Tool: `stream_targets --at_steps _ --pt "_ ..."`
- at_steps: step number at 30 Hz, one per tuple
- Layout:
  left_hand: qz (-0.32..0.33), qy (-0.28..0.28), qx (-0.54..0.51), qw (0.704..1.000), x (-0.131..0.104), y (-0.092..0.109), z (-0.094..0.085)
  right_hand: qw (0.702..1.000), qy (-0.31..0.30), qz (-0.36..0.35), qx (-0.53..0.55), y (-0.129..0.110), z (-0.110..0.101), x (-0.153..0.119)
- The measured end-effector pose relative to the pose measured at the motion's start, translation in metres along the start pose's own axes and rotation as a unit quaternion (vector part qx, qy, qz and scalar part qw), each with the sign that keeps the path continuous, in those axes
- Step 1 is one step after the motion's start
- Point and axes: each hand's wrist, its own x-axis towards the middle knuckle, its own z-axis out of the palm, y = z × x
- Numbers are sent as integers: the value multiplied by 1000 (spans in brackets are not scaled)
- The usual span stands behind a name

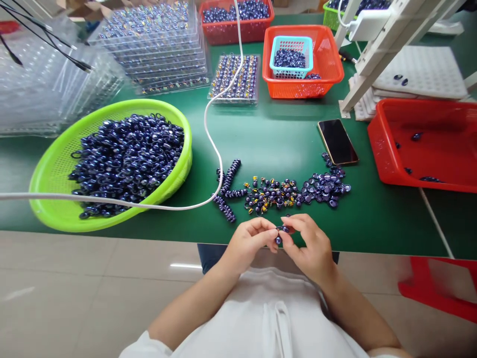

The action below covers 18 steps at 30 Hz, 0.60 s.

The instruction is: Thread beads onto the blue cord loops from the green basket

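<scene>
Near the table's front edge, my left hand [251,242] and my right hand [308,244] meet fingertip to fingertip. Both are closed in a pinch on a small glossy dark-blue looped part [278,239]; fingers hide some of it. Just beyond them lies a pile of small blue pieces with yellow bits [274,193]. Right of that pile is a heap of flat, rounded dark-blue pieces [325,188]. To its left lie several stacked rows of dark-blue rings [231,176].
A lime-green basket [188,144] full of looped blue parts stands left, a white cable [214,144] crossing it. A phone [337,141] lies right, near a red bin [387,169]. Behind are clear trays [175,62] and an orange basket [328,74]. A metal post [367,59] rises right.
</scene>
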Motion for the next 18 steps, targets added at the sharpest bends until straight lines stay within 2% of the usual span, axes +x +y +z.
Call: stream_targets --at_steps 3,6,8,11,14,18 --pt "-58 -35 -56 996 3 0 -3 998 -52 -17 22 3 -4 1" --pt "-63 -43 -43 996 3 -1 -5 995 -82 -50 7 7 -9 2" --pt "-33 -33 -4 999 1 -2 -5 994 -94 -61 -10 9 -11 2" --pt "56 -14 84 995 -3 -3 -2 991 -113 -67 -24 10 -12 1" --pt "130 -31 199 971 -6 -1 2 988 -125 -85 -24 7 -11 -1" --pt "171 -48 294 939 -8 1 6 988 -113 -104 -30 5 -6 -4"
